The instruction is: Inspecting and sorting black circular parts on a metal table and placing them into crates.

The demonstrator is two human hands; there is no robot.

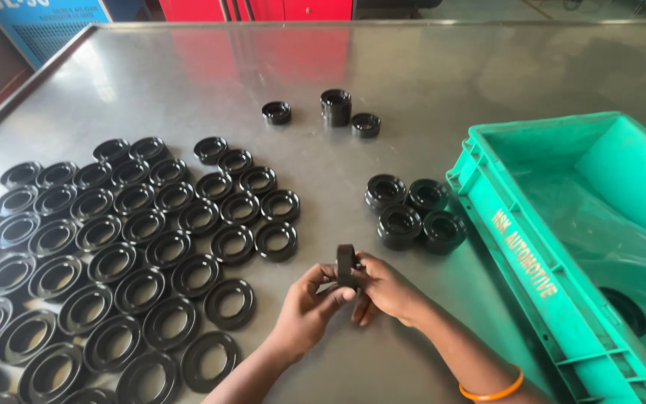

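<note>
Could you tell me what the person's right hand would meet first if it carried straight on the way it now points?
The right hand points left, so it meets the black ring and left hand at once.

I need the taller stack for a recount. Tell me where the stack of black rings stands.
In the head view, the stack of black rings stands at the table's far middle, between two single rings, beyond the green crate.

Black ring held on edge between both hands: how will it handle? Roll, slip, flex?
The black ring is round and held on edge by the left hand and right hand, so it would probably roll if set down that way. Its glossy surface suggests some slipperiness. It likely keeps its shape: similar rings lie flat and undeformed on the steel table.
</note>
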